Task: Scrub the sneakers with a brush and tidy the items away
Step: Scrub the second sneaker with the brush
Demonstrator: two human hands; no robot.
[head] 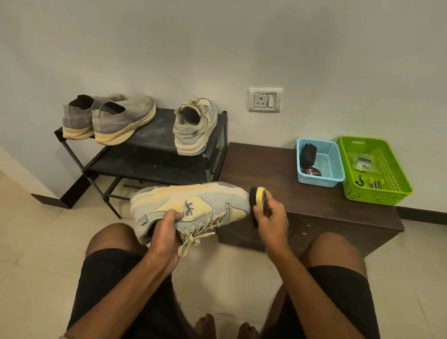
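My left hand (pixel 166 231) grips a yellow and grey sneaker (pixel 189 206) at its opening, holding it on its side above my lap with the toe pointing right. In my right hand (pixel 270 218) is a brush (pixel 258 202) with a yellow back and black bristles, and the bristles touch the sneaker's toe. The matching sneaker (pixel 195 126) stands on the black shoe rack (pixel 151 150), heel towards me. A pair of grey slip-on shoes (pixel 108 119) sits at the rack's left end.
A dark brown low cabinet (pixel 306 199) stands right of the rack. On it are a blue basket (pixel 320 162) with a black item and a polish tin, and a green basket (pixel 372 170) with small hardware. A wall socket (pixel 265 99) is above. Tiled floor lies below my knees.
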